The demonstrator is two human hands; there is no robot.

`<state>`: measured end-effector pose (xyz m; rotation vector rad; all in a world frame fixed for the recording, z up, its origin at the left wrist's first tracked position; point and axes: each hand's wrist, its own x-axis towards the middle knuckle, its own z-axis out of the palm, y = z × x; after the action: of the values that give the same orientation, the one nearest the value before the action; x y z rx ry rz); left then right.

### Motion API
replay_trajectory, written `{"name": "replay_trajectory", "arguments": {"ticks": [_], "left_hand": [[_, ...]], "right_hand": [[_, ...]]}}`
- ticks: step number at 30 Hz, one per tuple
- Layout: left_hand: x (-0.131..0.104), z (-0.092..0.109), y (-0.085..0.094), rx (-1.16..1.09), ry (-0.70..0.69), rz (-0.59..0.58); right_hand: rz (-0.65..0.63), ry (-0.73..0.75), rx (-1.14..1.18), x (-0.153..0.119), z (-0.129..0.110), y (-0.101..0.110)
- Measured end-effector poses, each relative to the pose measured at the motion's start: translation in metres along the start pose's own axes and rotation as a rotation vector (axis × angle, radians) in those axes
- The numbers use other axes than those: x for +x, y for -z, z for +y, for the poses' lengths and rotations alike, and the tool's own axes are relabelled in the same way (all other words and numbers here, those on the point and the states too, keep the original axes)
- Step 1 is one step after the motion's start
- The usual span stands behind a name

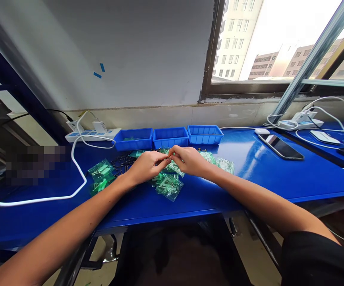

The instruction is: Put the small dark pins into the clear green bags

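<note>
My left hand (147,167) and my right hand (189,159) meet fingertip to fingertip over the middle of the blue table. Both are closed in a pinch, and whatever lies between the fingers is too small to make out. Below them rests a green-tinted clear plastic bag (168,186) with pale slender pieces inside. More such bags lie around, among them a bag (102,170) to the left and a bag (225,165) to the right of my right wrist. A pile of black screw-like parts (122,163) spreads beside my left hand, partly hidden by it.
Three blue bins, a left bin (134,143), a middle bin (171,142) and a right bin (205,139), stand in a row behind my hands. A white cable (78,169) runs from a power strip (93,135) across the table's left. A phone (281,147) lies at right.
</note>
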<state>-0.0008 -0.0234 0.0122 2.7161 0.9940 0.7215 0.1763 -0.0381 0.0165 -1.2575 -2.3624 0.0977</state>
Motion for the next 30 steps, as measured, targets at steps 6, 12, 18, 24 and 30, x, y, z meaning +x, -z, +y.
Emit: {"name": "replay_trajectory", "arguments": {"ticks": [6,12,18,24,30], "left_hand": [[0.0004,-0.0001,0.0011,0.051,0.036,0.017],[0.0003,-0.0006,0.0014,0.099,0.029,0.025],[0.0016,0.0035,0.0032,0.111,0.093,0.007],[0.0011,0.0075,0.0049,0.001,0.049,-0.001],[0.0001,0.005,0.0036,0.041,0.029,0.019]], "right_hand": [[-0.019,0.003,-0.026,0.0003,0.0003,-0.0007],[-0.028,-0.008,-0.038,0.0006,-0.0016,0.0006],[-0.032,-0.02,-0.03,0.0002,-0.0037,0.0036],[0.01,-0.023,0.005,-0.0002,-0.003,0.0064],[-0.006,-0.022,0.037,-0.0003,-0.0026,0.006]]}}
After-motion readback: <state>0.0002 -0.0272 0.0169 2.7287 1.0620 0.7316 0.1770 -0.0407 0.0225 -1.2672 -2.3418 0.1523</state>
